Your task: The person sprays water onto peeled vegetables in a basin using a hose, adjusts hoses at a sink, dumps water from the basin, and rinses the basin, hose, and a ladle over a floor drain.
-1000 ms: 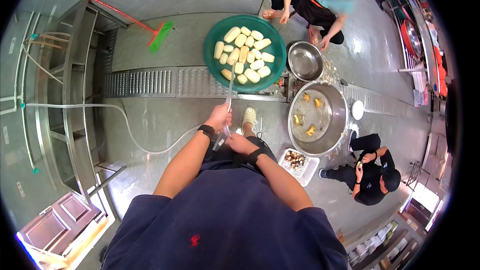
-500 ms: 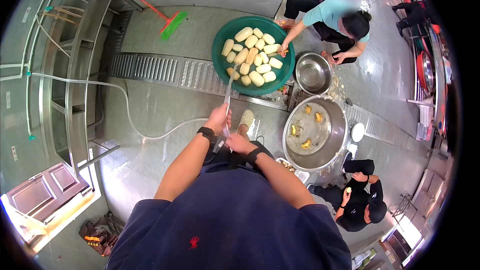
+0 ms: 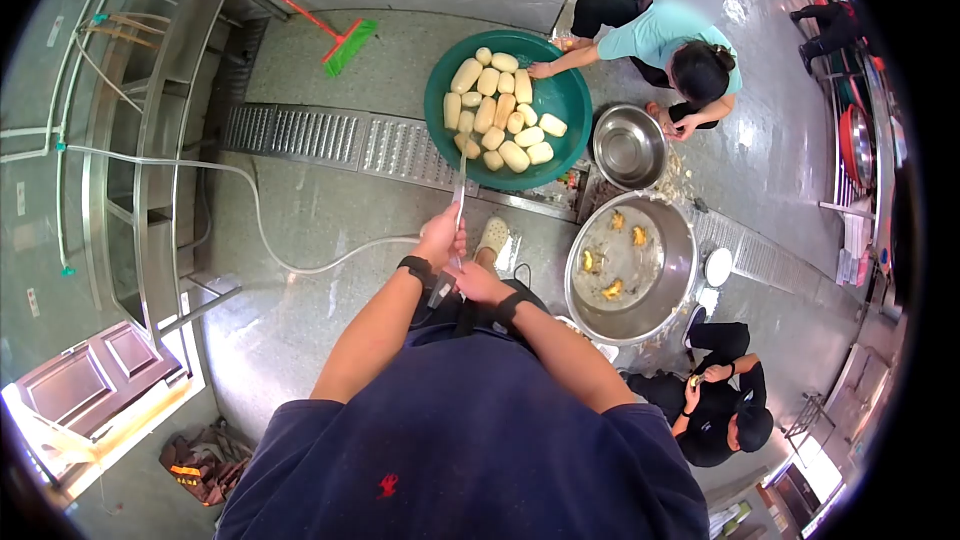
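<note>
My left hand (image 3: 438, 240) is closed around a pale hose (image 3: 459, 196), its front part pointing at the basin. Just below, my right hand (image 3: 481, 283) is also closed on the hose, close to my body. In front of me a round green basin (image 3: 573, 145) stands on the floor, holding many pale, peeled root-vegetable pieces (image 3: 515, 157), thick and rounded. Water seems to run from the hose toward the pieces at the near side. A co-worker's hand (image 3: 541, 70) reaches over the basin's far right rim and touches the pieces.
At right stand a small steel bowl (image 3: 628, 147) and a large steel pot (image 3: 683, 285) with several yellowish pieces inside. Another person (image 3: 715, 400) sits lower right, holding a small piece. A floor drain grate (image 3: 410, 152), a green broom (image 3: 350, 48) and steel shelving (image 3: 150, 160) lie left.
The co-worker's hand has moved from the basin's right side to its far edge. Several vegetable pieces have shifted toward the far left. My hands stay nearly in place.
</note>
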A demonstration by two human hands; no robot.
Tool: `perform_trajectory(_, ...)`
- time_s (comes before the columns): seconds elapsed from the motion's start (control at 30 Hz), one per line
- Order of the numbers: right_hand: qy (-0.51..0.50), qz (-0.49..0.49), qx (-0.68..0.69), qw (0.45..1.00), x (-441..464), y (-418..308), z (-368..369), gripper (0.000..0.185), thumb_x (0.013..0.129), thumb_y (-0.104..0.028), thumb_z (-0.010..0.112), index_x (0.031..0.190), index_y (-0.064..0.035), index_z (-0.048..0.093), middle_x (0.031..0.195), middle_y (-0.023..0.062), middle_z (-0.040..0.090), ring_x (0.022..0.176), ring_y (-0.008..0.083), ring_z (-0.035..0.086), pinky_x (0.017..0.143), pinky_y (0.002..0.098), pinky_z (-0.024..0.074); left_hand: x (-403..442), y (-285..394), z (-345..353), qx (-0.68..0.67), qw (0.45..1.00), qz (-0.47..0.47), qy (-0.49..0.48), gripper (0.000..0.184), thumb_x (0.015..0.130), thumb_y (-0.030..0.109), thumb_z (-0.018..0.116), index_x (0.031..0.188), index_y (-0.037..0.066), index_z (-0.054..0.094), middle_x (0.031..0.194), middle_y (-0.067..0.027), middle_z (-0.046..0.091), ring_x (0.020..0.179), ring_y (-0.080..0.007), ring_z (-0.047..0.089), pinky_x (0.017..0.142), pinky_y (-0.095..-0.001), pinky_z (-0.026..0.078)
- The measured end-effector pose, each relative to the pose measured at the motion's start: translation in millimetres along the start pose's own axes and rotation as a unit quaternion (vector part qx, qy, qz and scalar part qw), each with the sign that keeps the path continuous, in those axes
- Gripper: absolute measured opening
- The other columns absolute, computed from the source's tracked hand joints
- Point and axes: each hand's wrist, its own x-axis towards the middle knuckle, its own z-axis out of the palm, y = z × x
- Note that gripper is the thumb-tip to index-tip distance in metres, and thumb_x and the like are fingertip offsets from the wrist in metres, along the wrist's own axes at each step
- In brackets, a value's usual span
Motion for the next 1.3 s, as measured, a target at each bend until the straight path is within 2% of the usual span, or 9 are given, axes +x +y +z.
perform_trajectory(0.33, 0.022, 0.015, 0.023, 0.999, 9.5, 1.9, 11.0, 0.041, 0.096, -0.040, 0.040, 0.098, -0.0012, 0.052, 0.071, 0.0099, 0.057, 0.066, 0.0226, 0.056, 0.065, 0.0354, 0.0450, 1.0, 5.1, -0.9, 0.034, 0.999, -0.009, 0.025, 0.042, 0.092, 0.050, 0.043, 0.073, 0.013, 0.042, 0.051, 0.0019, 0.036, 0.041, -0.0115, 0.034, 0.041, -0.0298, 0.031)
perform_trajectory(0.53, 0.046, 0.012, -0.017, 0.999, 22.5, 16.9, 22.7, 0.043, 0.095, -0.039, 0.041, 0.115, -0.0023, 0.050, 0.086, 0.0185, 0.063, 0.079, 0.0322, 0.062, 0.072, 0.0396, 0.0460, 1.8, 9.3, -7.8, 0.051, 0.999, -0.018, 0.007, 0.042, 0.091, 0.051, 0.043, 0.073, 0.012, 0.043, 0.051, 0.0026, 0.034, 0.041, -0.0114, 0.032, 0.041, -0.0292, 0.032)
perform_trajectory(0.7, 0.067, -0.015, -0.012, 0.998, 17.7, -6.3, 21.0, 0.043, 0.095, -0.039, 0.041, 0.117, -0.0026, 0.050, 0.091, 0.0207, 0.063, 0.085, 0.0338, 0.061, 0.075, 0.0398, 0.0456, -2.8, 17.9, -10.1, 0.070, 0.997, 0.000, 0.014, 0.043, 0.092, 0.051, 0.042, 0.074, 0.011, 0.043, 0.052, 0.0019, 0.034, 0.041, -0.0120, 0.033, 0.041, -0.0290, 0.032)
perform_trajectory(0.87, 0.099, 0.022, 0.041, 0.994, 18.1, -11.4, 16.7, 0.039, 0.094, -0.040, 0.046, 0.092, -0.0028, 0.059, 0.068, 0.0049, 0.057, 0.057, 0.0153, 0.053, 0.054, 0.0310, 0.0434, -0.3, 17.0, -9.4, 0.047, 0.997, 0.061, -0.013, 0.046, 0.093, 0.051, 0.040, 0.078, 0.008, 0.048, 0.056, -0.0029, 0.045, 0.048, -0.0163, 0.044, 0.047, -0.0295, 0.039)
perform_trajectory(0.93, 0.123, 0.048, 0.024, 0.991, 20.3, -13.3, 10.3, 0.038, 0.094, -0.040, 0.046, 0.090, -0.0052, 0.059, 0.064, 0.0023, 0.053, 0.055, 0.0124, 0.050, 0.051, 0.0287, 0.0410, 0.0, 20.9, -13.8, 0.098, 0.989, 0.110, -0.010, 0.050, 0.093, 0.052, 0.038, 0.084, 0.006, 0.053, 0.066, -0.0067, 0.054, 0.056, -0.0190, 0.052, 0.053, -0.0319, 0.045)
perform_trajectory(1.0, 0.191, 0.006, 0.055, 0.980, 30.1, -4.0, 11.9, 0.034, 0.095, -0.036, 0.045, 0.079, -0.0071, 0.052, 0.058, -0.0014, 0.047, 0.052, 0.0096, 0.046, 0.047, 0.0265, 0.0368, 37.6, 6.9, -36.4, 0.231, 0.944, 0.236, 0.015, 0.053, 0.093, 0.053, 0.037, 0.092, 0.004, 0.057, 0.073, -0.0066, 0.058, 0.063, -0.0193, 0.056, 0.059, -0.0329, 0.047)
perform_trajectory(1.07, 0.168, -0.040, 0.034, 0.984, 39.5, 1.9, -1.2, 0.030, 0.096, -0.033, 0.044, 0.085, -0.0058, 0.050, 0.059, -0.0014, 0.047, 0.050, 0.0093, 0.045, 0.046, 0.0268, 0.0359, 12.5, 14.1, -32.7, 0.202, 0.947, 0.249, 0.027, 0.053, 0.093, 0.053, 0.037, 0.096, 0.005, 0.058, 0.075, -0.0050, 0.059, 0.068, -0.0182, 0.058, 0.062, -0.0329, 0.047)
perform_trajectory(1.13, 0.181, 0.024, 0.078, 0.980, 42.3, -8.1, -6.7, 0.031, 0.094, -0.032, 0.047, 0.096, -0.0014, 0.052, 0.064, 0.0047, 0.053, 0.054, 0.0130, 0.050, 0.049, 0.0306, 0.0405, 4.7, 11.8, -44.3, 0.233, 0.938, 0.247, 0.073, 0.052, 0.093, 0.052, 0.038, 0.097, 0.004, 0.058, 0.079, -0.0060, 0.061, 0.072, -0.0167, 0.058, 0.060, -0.0315, 0.047)
perform_trajectory(1.3, 0.185, 0.005, 0.079, 0.980, 58.9, -19.6, -23.6, 0.030, 0.094, -0.032, 0.048, 0.091, -0.0021, 0.046, 0.056, 0.0042, 0.048, 0.045, 0.0140, 0.049, 0.043, 0.0286, 0.0401, 3.2, -11.2, -83.7, 0.143, 0.957, 0.230, 0.101, 0.042, 0.091, 0.043, 0.049, 0.098, 0.002, 0.059, 0.082, -0.0084, 0.063, 0.070, -0.0175, 0.060, 0.061, -0.0320, 0.049)
